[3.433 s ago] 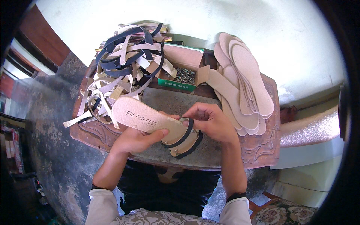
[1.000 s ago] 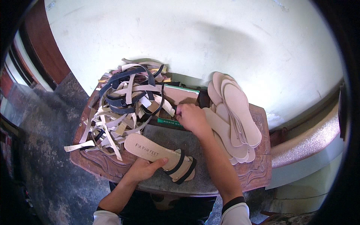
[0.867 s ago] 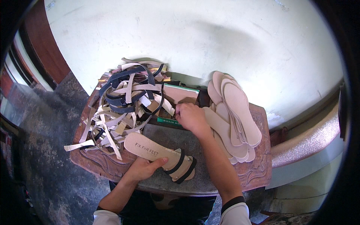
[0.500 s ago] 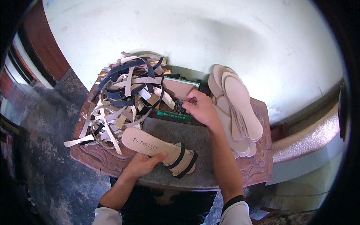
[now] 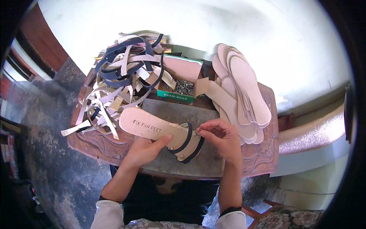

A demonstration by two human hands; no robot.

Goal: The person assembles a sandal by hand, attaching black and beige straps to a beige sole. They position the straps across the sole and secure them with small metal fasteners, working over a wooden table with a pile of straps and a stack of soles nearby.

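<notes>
My left hand is closed around the edge of a beige sandal sole, its thumb lying on top. The sole is tilted over a dark slab, with its strapped end toward the right. Two black straps cross that end, an inner strap and an outer strap, with small metal spots along their edges. At the far end of the straps my right hand pinches a small nail, barely visible at the fingertips. Beyond the slab stands an open green box of small metal nails.
A tangled heap of black and beige strap strips covers the left of the carved wooden table. Stacked beige soles lie on the right. Behind the table rises a pale wall. A flowered seat shows at lower right.
My right hand has moved from inside the nail box toward me, to the sandal's straps. The box's right flap now shows. The whole view has shifted, with the table higher in it.
</notes>
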